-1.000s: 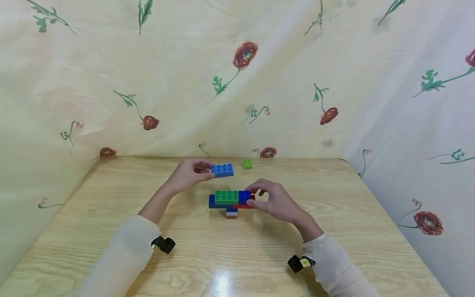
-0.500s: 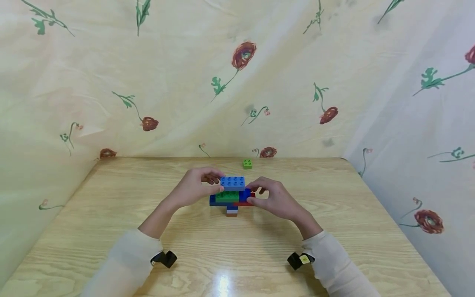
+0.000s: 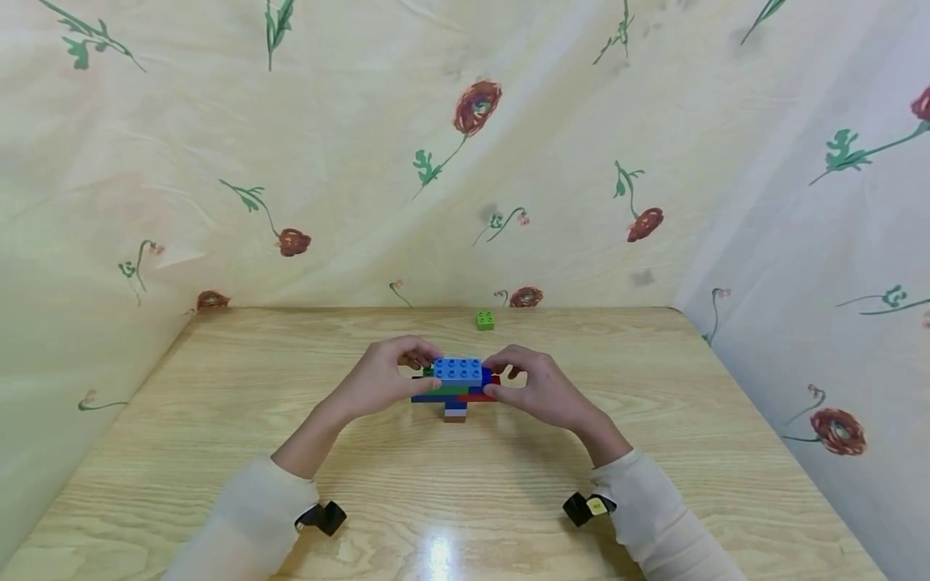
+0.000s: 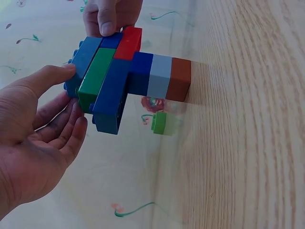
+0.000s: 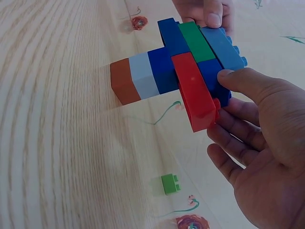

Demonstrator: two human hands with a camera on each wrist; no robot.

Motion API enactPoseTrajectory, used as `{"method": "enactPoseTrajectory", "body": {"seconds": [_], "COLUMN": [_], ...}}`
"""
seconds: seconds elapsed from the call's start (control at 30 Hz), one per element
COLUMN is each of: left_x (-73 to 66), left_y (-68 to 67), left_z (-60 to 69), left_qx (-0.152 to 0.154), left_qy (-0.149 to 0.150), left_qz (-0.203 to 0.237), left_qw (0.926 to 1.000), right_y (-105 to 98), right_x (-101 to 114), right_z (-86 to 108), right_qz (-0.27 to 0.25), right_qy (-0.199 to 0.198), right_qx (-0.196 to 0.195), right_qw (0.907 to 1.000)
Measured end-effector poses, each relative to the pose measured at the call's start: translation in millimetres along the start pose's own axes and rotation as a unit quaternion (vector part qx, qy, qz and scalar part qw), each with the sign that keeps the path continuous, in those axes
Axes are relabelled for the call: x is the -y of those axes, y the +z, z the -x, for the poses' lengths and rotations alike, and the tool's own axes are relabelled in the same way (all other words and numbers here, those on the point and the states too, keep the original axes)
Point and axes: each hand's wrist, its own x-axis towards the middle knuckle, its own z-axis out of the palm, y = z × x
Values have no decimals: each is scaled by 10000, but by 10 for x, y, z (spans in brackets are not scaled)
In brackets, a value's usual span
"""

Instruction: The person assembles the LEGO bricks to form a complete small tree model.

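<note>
In the head view, my left hand [image 3: 385, 375] pinches a light blue brick [image 3: 458, 372] between thumb and fingers. That brick lies over the green brick [image 4: 98, 71] and the small dark blue brick [image 5: 214, 76]; whether it is pressed fully down I cannot tell. My right hand [image 3: 541, 393] grips the small dark blue brick at the right end. Beneath are a long dark blue brick [image 4: 112, 93] and a red brick [image 5: 194, 90] side by side. They rest on a narrow column of dark blue, white [image 4: 160, 76] and brown [image 4: 178, 78] bricks standing on the table.
A loose lime green brick [image 3: 485, 321] lies near the back edge of the wooden table [image 3: 617, 347]. Flower-patterned cloth [image 3: 349, 161] hangs behind the table and along its sides. Black cameras are strapped at both wrists.
My left hand has carried the light blue brick rightward and down, from beside the stack onto its top, covering most of the green brick. My right hand keeps its hold.
</note>
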Motion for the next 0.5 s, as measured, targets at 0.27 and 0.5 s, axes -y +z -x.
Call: {"method": "enactPoseTrajectory", "body": {"seconds": [0.27, 0.5], "left_x": [-14, -29], "left_y": [-7, -7], "left_z": [4, -4], "left_qx": [-17, 50], "left_qy": [15, 134], "left_qz": [-95, -140], "left_qw": [10000, 9998], "right_y": [4, -1], "right_x": [1, 47], "right_z": [-4, -8], "right_qz": [24, -60], "right_qy": [-66, -229], "right_qx": [7, -199], "right_qw": [10000, 9995]}}
